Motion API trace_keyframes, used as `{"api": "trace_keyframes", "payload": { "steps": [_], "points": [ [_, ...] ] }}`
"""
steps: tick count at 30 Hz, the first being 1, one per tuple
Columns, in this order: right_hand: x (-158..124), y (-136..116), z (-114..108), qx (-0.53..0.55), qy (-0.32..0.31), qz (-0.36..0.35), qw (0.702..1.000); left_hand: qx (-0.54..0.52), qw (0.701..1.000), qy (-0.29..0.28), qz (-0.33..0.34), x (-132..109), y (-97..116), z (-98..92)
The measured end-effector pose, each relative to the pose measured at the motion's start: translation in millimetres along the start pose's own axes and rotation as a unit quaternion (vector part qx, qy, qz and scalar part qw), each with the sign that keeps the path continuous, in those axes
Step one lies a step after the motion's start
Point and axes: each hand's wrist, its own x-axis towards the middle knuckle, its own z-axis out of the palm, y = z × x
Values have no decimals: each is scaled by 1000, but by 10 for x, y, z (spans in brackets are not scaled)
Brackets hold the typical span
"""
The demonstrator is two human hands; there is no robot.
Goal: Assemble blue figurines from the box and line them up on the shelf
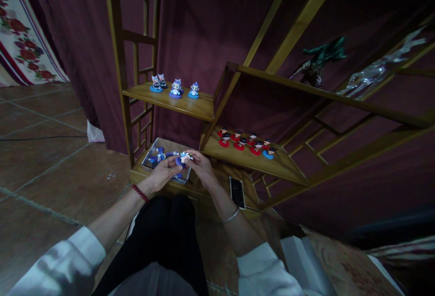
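Between my two hands is a small white and blue figurine (185, 156) with a round purple base. My left hand (163, 173) grips it by the base, and the fingers of my right hand (201, 165) close on its other side. Just beneath them a cardboard box (150, 165) stands on the lowest shelf, holding several more blue and purple figurines (159, 154). My hands hide part of the box and its contents.
Several white and purple figurines (176, 88) stand on the upper left shelf (200, 108). Red-based figurines (239, 143) line the middle shelf (272, 167). A phone (237, 192) lies lower right. Above it are a dark green statue (319, 60) and a clear wrapped object (374, 71).
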Motion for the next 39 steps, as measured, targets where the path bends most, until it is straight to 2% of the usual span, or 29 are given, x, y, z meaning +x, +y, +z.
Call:
{"api": "trace_keyframes", "payload": {
  "steps": [19, 26, 39],
  "points": [
    [5, -93, -76, -40, -42, -5, 998, 42, 999, 4, 28, -34, -8, -3],
    [-8, -97, -106, -64, -24, 2, 998, 71, 997, 12, 32, -50, 5, 26],
    [-49, -156, -106, -103, -30, -16, 994, 88, 994, 27, 52, -22, 14, 41]
  ]
}}
